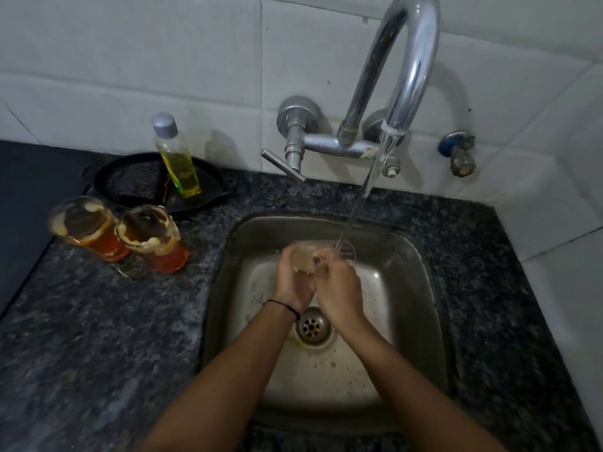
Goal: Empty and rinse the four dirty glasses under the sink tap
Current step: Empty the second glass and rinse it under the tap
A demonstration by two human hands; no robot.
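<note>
My left hand (291,283) and right hand (340,291) curl fingers (322,256) round the wet glass (304,260), so it could slip and smash.

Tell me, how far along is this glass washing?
Done: no finished glass is in view. In hand: the left hand and right hand hold one glass in the tap's stream above the sink. Left: the leftmost dirty glass and the second dirty glass stand on the counter, orange liquid inside. The fourth is out of sight.
</note>
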